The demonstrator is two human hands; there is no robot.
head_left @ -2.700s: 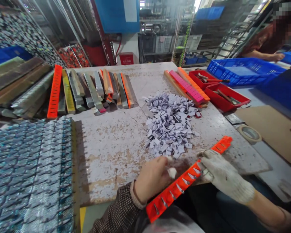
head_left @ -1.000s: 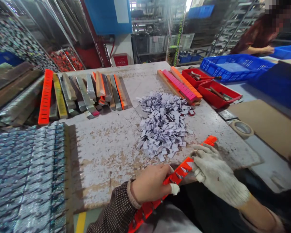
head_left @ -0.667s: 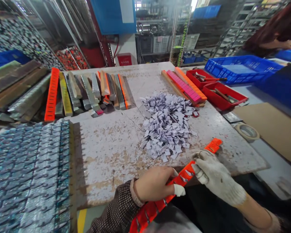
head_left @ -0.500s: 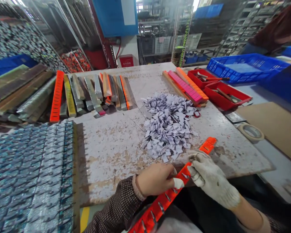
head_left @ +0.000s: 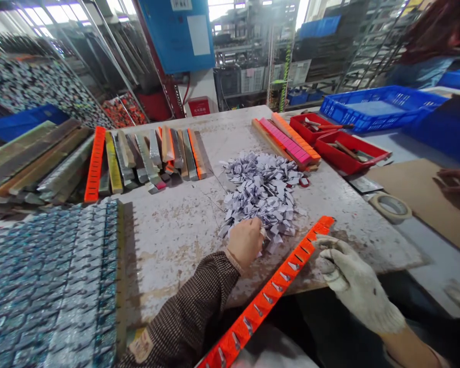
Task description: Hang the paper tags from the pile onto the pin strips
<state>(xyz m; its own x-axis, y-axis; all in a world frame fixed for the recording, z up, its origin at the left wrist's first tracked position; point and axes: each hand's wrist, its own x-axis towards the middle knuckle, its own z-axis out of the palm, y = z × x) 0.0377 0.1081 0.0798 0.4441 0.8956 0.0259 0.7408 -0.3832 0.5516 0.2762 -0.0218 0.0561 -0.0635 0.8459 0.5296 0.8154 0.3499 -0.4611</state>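
A long orange slotted strip (head_left: 266, 289) lies slantwise across the table's front edge, its lower end running out of view near my body. Small metal clips stand in a row of its slots, while the slots near the upper end look bare. My left hand (head_left: 246, 244), bare but for a white wrap on one finger, is at the near side of a heap of small white paper-like pieces (head_left: 258, 189). Its fingers are curled and mostly hidden. My right hand (head_left: 354, 286), in a white knit glove, is beside the strip's upper part with fingers bent together; what they pinch is unclear.
Glittery clip-covered strips (head_left: 53, 276) fill the left. Behind lie wooden and coloured bars (head_left: 149, 153), with pink and orange bars (head_left: 287, 138) farther right. Red bins (head_left: 350, 152), a blue crate (head_left: 383, 105) and a tape roll (head_left: 390, 207) stand right. Another person's hand (head_left: 454, 180) rests near cardboard.
My left hand has left the orange strip and moved up and left to the heap of white pieces. My right hand has shifted slightly right and down, uncovering the strip's upper slots.
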